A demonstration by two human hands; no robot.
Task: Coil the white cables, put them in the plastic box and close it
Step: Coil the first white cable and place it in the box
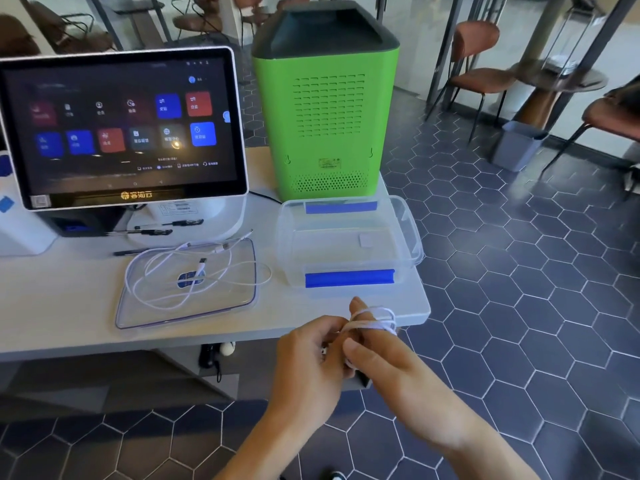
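coil (374, 318): wound on right hand (388, 355) fingers, left hand (311, 355) pinching the end; loops cd slip off if grip eases.
loose cable (194, 271): on lid (149, 315), tangled; may knot.
box (349, 237): open, w/ room.

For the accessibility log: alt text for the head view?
Both hands, left hand and right hand, wind a white cable round the fingers by the table edge. Behind: open plastic box, its lid bearing another loose cable.

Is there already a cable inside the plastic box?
No: the plastic box is empty; one white cable lies loose on the lid, the other cable is wound around the hands.
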